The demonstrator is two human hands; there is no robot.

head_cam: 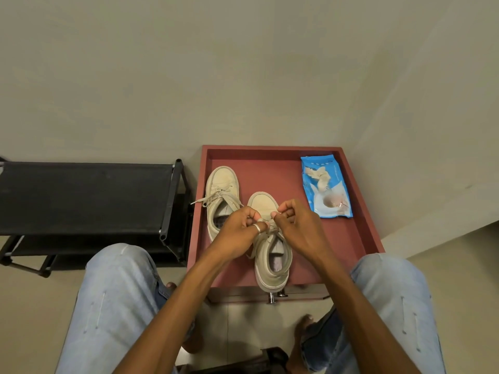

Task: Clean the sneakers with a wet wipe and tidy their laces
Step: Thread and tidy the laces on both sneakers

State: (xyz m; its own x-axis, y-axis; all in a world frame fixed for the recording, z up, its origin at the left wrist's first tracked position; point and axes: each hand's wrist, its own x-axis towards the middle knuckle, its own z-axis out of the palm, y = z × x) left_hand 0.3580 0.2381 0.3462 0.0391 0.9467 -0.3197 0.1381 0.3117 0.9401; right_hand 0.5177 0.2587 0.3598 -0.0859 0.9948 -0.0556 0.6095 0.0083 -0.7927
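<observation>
1. Nearest the viewer we see two knees in pale jeans [116, 292], with bare feet on the floor between them.
2. The left hand [243, 228] and the right hand [297, 225] meet over the throat of the near sneaker [272, 268]. Each grip is closed, its fingertips pinching a strand of the near lace [266, 234]. We cannot tell whether a knot has formed, since the fingers hide it.
3. The near sneaker stands upright on the red desk [361, 211], heel at the front edge and toe pointing away.
4. The far sneaker [222, 182] stands just beside it, to the left and farther back. Its far lace [213, 197] lies loose, with the ends splayed across the opening and over the side. We judge this lace not yet tidied.
5. At the far right of the desk lies the blue wipe pack [328, 201], well apart from both sneakers, with a crumpled used wipe [318, 178] resting on it. From this we judge the wiping largely done. What is left is to finish the near lace and then tidy the far one.
6. A black shoe rack [81, 195] stands left of the desk, and a plain wall rises behind both.
</observation>
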